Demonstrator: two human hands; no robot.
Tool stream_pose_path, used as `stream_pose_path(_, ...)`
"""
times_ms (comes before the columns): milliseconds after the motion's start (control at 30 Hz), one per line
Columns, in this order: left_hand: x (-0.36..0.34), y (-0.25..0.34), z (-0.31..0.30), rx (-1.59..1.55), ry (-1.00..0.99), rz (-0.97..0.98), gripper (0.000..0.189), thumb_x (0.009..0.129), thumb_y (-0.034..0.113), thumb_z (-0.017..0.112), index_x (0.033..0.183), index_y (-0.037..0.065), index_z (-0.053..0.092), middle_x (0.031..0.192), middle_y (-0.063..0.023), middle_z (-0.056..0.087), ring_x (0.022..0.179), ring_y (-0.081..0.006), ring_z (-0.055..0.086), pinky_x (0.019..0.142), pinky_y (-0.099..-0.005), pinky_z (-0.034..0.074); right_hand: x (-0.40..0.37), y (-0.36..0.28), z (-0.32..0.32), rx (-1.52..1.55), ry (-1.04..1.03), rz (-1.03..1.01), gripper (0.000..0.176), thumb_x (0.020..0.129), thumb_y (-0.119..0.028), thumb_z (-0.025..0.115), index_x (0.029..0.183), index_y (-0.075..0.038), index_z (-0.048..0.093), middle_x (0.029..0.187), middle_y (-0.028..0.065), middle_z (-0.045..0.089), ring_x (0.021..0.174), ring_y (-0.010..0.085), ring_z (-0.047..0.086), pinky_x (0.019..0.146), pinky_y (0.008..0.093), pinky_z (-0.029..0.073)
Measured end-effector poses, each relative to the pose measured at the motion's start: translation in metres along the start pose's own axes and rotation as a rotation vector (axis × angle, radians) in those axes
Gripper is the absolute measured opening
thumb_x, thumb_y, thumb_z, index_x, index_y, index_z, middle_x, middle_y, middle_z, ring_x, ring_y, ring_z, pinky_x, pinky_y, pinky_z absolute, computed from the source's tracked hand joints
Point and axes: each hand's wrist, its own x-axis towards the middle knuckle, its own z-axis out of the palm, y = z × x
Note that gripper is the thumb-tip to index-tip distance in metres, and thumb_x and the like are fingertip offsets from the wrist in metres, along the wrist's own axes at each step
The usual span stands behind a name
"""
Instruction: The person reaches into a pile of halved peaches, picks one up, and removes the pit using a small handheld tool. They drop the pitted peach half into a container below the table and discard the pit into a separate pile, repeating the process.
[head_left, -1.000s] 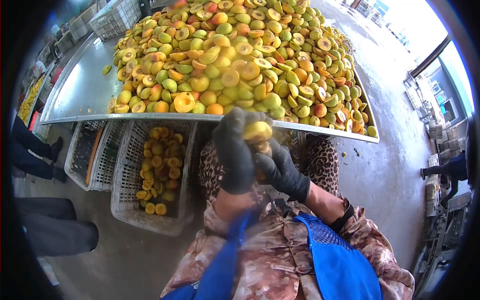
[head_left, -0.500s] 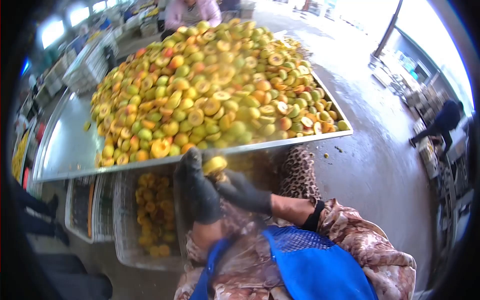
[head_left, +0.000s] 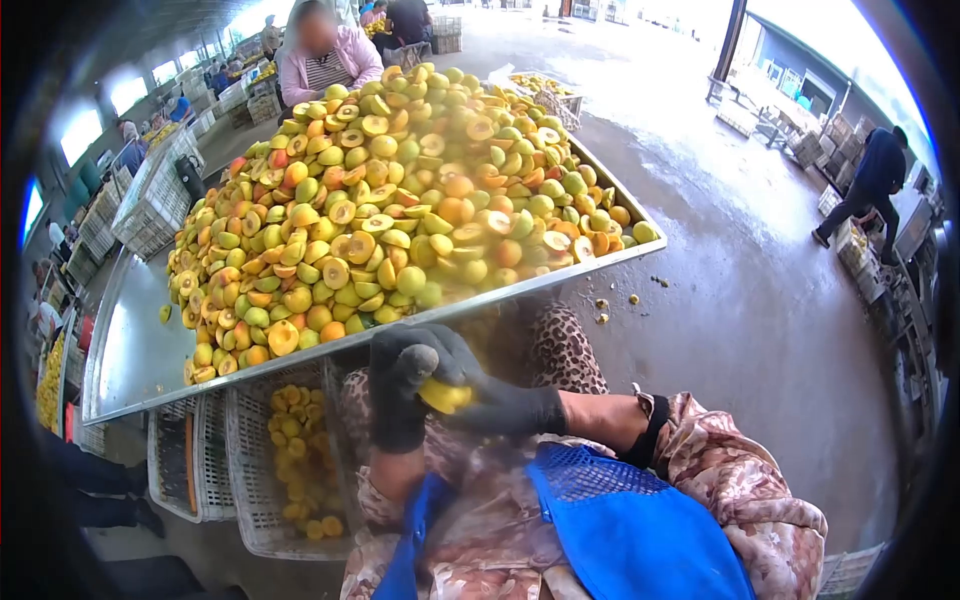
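Observation:
My left hand (head_left: 405,375), in a dark glove, is closed around a yellow peach half (head_left: 446,396) just in front of the tray's near edge. My right hand (head_left: 505,405), gloved too, presses in against the same peach half from the right. Its fingers are curled and partly hidden, so whether it grips a small tool cannot be made out. Beyond both hands, a large heap of halved peaches (head_left: 370,215), green, yellow and red, lies on a metal tray (head_left: 130,330).
Below left, a white plastic crate (head_left: 245,480) holds yellow peach pieces (head_left: 300,450). Other crates (head_left: 210,450) stand beside it. A person in pink (head_left: 355,55) sits behind the heap. A person in dark clothes (head_left: 872,180) bends over crates at right. Bits of fruit (head_left: 602,304) lie on the floor.
The camera view has shifted, showing more of the hall. The peach half has come down from above my fingers to between my hands, which have drawn closer together.

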Motion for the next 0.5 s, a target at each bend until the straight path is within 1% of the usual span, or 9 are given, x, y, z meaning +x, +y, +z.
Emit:
stream_pose_path(33,-0.007,-0.016,-0.004,0.043,0.065,-0.02,0.037,0.103,0.034,0.059,0.088,0.001,0.06,0.077,-0.0134,0.063,0.071,-0.022,0.063,0.065,-0.0324,0.051,-0.003,-0.004,-0.008,-0.029,0.006,-0.018,0.055,0.106,-0.039,0.058,0.147,-0.003,0.048,0.138,0.015,0.053,0.126,0.0213,0.048,0.109,0.0373,0.041)
stream_pose_path(100,-0.013,-0.029,-0.008,0.021,0.265,-0.089,0.035,0.105,0.035,0.058,0.095,0.002,0.058,0.086,-0.0123,0.063,0.079,-0.0216,0.064,0.07,-0.033,0.053,-0.003,-0.01,-0.026,0.101,-0.107,0.185,0.054,0.106,-0.041,0.057,0.143,-0.002,0.051,0.123,0.0186,0.063,0.114,0.0222,0.058,0.101,0.0392,0.047)
stream_pose_path(200,0.003,-0.016,-0.016,-0.139,0.674,-0.176,0.037,0.107,0.04,0.056,0.104,0.003,0.056,0.101,-0.0096,0.062,0.096,-0.0203,0.063,0.082,-0.0352,0.056,0.006,-0.013,-0.033,0.081,-0.035,0.117,0.054,0.105,-0.043,0.057,0.14,-0.003,0.054,0.104,0.0183,0.068,0.096,0.0231,0.064,0.09,0.0396,0.051)
stream_pose_path(233,-0.002,-0.008,-0.037,-0.048,0.771,-0.156,0.036,0.107,0.036,0.056,0.108,0.0,0.059,0.101,-0.0103,0.065,0.096,-0.0203,0.065,0.083,-0.0352,0.056,0.006,0.012,-0.031,0.066,0.029,0.049,0.052,0.103,-0.044,0.059,0.136,-0.004,0.056,0.094,0.0179,0.068,0.085,0.0267,0.065,0.083,0.0387,0.053)
stream_pose_path(333,-0.062,0.019,-0.14,0.791,0.982,-0.174,0.038,0.106,0.026,0.055,0.118,-0.009,0.067,0.102,-0.0127,0.074,0.094,-0.0202,0.069,0.085,-0.0351,0.057,-0.011,0.082,-0.044,0.007,-0.039,0.318,0.046,0.099,-0.045,0.059,0.121,-0.005,0.064,0.097,0.0208,0.071,0.088,0.0372,0.069,0.081,0.0451,0.054)
stream_pose_path(367,-0.073,0.021,-0.173,0.962,1.045,-0.272,0.039,0.107,0.027,0.055,0.119,-0.007,0.068,0.114,-0.0158,0.071,0.102,-0.0229,0.068,0.089,-0.037,0.056,-0.022,0.076,-0.059,-0.209,-0.115,0.46,0.045,0.098,-0.046,0.059,0.114,-0.005,0.066,0.097,0.0221,0.072,0.089,0.0406,0.07,0.081,0.0476,0.055)
stream_pose_path(400,-0.08,0.022,-0.204,1.135,1.1,-0.37,0.039,0.107,0.028,0.054,0.12,-0.006,0.068,0.126,-0.019,0.069,0.111,-0.0256,0.067,0.094,-0.039,0.054,-0.03,0.08,-0.065,-0.35,-0.224,0.437,0.045,0.097,-0.048,0.059,0.111,-0.006,0.067,0.098,0.0229,0.072,0.09,0.042,0.07,0.082,0.0495,0.055)
stream_pose_path(433,-0.055,0.013,-0.189,1.404,0.905,-0.328,0.038,0.106,0.028,0.056,0.122,-0.004,0.068,0.134,-0.0227,0.063,0.12,-0.0301,0.062,0.101,-0.0419,0.05,-0.029,0.086,-0.071,-0.506,-0.332,0.404,0.046,0.096,-0.05,0.059,0.108,-0.007,0.069,0.098,0.0236,0.072,0.092,0.0433,0.07,0.083,0.0514,0.055)
stream_pose_path(500,0.023,-0.035,-0.168,1.732,0.56,-0.148,0.038,0.102,0.027,0.063,0.127,0.0,0.067,0.145,-0.0284,0.054,0.135,-0.0387,0.051,0.112,-0.0467,0.042,-0.026,0.103,-0.066,-0.477,-0.2,0.464,0.046,0.096,-0.051,0.059,0.107,-0.007,0.069,0.095,0.0235,0.072,0.09,0.0429,0.07,0.083,0.0507,0.055)
